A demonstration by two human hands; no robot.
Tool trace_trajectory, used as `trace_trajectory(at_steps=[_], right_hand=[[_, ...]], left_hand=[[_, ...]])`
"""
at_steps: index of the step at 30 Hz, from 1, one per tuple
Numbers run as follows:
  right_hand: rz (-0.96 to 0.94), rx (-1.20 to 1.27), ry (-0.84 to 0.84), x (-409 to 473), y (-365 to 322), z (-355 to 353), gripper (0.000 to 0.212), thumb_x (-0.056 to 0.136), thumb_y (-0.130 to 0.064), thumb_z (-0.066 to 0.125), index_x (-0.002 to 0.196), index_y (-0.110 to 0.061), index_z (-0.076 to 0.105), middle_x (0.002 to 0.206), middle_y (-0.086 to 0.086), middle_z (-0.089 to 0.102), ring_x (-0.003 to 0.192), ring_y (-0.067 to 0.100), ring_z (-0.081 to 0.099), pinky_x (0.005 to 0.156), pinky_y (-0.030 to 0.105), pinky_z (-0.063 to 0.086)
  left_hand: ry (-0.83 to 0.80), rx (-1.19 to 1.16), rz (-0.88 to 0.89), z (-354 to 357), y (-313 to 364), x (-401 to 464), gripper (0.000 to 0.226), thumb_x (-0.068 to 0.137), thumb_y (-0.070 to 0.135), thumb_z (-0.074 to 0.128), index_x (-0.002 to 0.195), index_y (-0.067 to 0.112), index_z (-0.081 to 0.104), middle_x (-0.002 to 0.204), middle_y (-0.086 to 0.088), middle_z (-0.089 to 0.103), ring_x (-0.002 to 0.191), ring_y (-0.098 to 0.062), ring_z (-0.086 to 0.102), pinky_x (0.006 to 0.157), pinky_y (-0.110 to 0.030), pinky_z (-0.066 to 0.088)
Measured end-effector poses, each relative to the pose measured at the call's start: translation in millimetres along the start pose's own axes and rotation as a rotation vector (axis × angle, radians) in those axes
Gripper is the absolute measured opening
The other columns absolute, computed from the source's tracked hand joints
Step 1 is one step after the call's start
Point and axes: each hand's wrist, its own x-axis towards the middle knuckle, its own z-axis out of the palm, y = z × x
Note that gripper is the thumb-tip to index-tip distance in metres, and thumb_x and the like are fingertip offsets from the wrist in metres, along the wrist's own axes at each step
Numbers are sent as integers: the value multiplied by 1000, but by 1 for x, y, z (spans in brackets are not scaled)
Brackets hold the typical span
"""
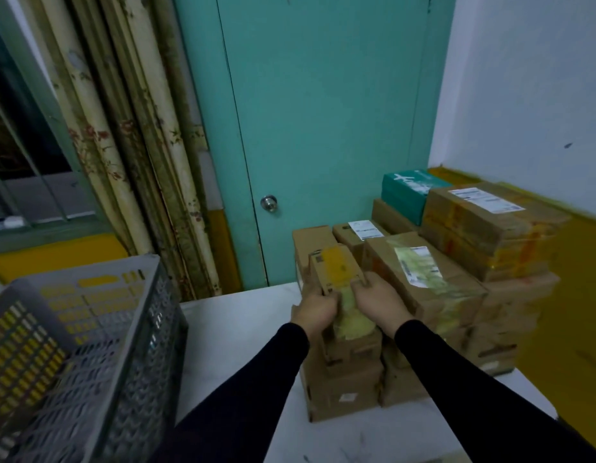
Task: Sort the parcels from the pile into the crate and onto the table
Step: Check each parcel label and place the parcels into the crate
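Barely started, I'd say: the pile (440,282) is stacked high and the grey crate (89,345) left of it looks empty. Left hand (315,305) and right hand (378,300) both grip a small yellow-labelled parcel (336,269) at its near end, atop the pile's left edge.

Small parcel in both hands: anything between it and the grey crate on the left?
Nothing visible blocks the way. The small parcel, gripped by the left hand and right hand, sits atop the pile. Between it and the crate lies only bare white table, though the parcel must clear the crate's wall.
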Motion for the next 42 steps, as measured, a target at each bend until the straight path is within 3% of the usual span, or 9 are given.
trace_trajectory(at_steps=[2,5,10,16,21,24,32,35,42], right_hand=[[-40,17,67,-7,-10,2,37,107,-34,38,131,-10,55,128,15,61,111,32,56,93,38,46],[-99,162,134,-21,-31,12,46,107,-38,41,146,-14,49,138,5,57,123,26,54,103,38,44],[-120,551,54,-38,-74,49,40,103,-43,49,141,-33,52,137,2,59,113,22,64,94,45,58],[-204,658,-171,-39,-92,78,28,103,-30,56,128,-41,48,120,-9,67,101,9,69,75,23,58],[-201,642,-291,-37,-94,101,50,96,-36,67,142,-41,46,131,-3,68,112,18,70,100,46,55],[-181,692,-349,-37,-92,118,41,99,-34,62,138,-41,52,129,-5,69,113,18,70,100,48,55],[-135,718,-385,-49,-76,144,32,101,-22,57,119,-48,61,120,-9,74,109,17,72,94,42,58],[-132,707,-358,-51,-70,147,36,101,-19,54,128,-43,58,118,-10,74,104,13,73,85,34,60],[-177,721,-348,-55,-71,146,33,101,-24,56,128,-43,58,119,-12,73,108,13,72,89,36,59]], left_hand=[[20,-91,9,-6,15,-28,59,75,68,51,131,49,56,133,10,65,122,-23,62,111,-48,44],[82,-262,52,-24,29,-58,34,103,36,49,136,28,54,123,3,67,101,-13,66,76,-25,54],[158,-446,101,-76,23,-79,33,106,33,50,138,26,51,113,5,68,90,-11,68,55,-21,55],[196,-505,152,-127,2,-94,51,99,27,63,146,21,46,124,-3,65,100,-17,69,60,-22,57],[143,-501,122,-147,-15,-101,54,98,29,64,148,29,43,123,2,69,104,-16,69,73,-28,56],[112,-490,77,-151,-23,-106,52,98,37,61,147,42,41,122,6,68,110,-19,64,83,-36,52],[174,-457,45,-139,-49,-109,56,97,36,61,147,43,38,122,10,70,102,-13,72,62,-24,56],[183,-466,42,-135,-52,-108,52,98,32,60,144,43,40,122,9,70,104,-15,71,63,-25,56],[206,-487,85,-136,-52,-108,41,101,35,58,139,43,45,117,10,72,98,-12,74,61,-23,58]])
